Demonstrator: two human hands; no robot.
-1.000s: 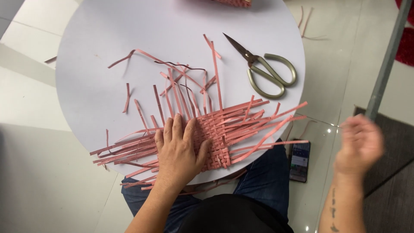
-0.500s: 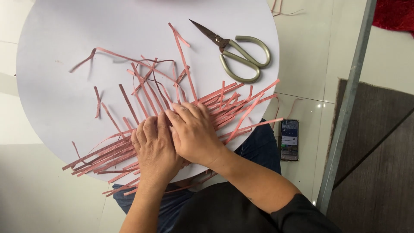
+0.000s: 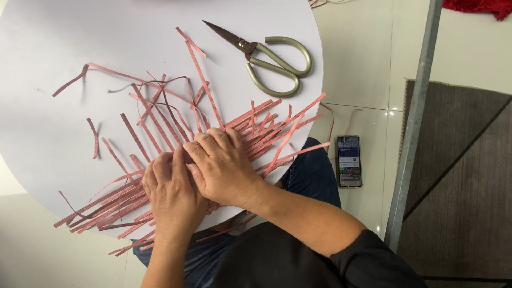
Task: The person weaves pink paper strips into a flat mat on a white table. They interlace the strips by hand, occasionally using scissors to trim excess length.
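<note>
A: What is the work laid out on?

B: A round white surface [image 3: 64, 48] is set over a pale tiled floor [image 3: 362, 64], drawn close over the lap so that the near edge can be reached with bent arms.

A: And how are the hands placed?

B: The left hand [image 3: 172, 192] is laid flat, fingers together, on the woven pink strips [image 3: 256, 130], apparently so that the crossings are pinned down. The right hand [image 3: 221, 168] is pressed beside it, touching it, fingers curled onto the same patch; whether a strip is pinched beneath cannot be told.

A: Where do the strips lie?

B: They are fanned across the near half of the surface, their ends left overhanging the rim. Loose offcuts are scattered farther in.

A: Beyond that?

B: Scissors [image 3: 269, 56] are parked at the far right edge, shut, within reach. A phone [image 3: 349, 161] is left on the floor, beside a grey mat [image 3: 464, 160].
</note>
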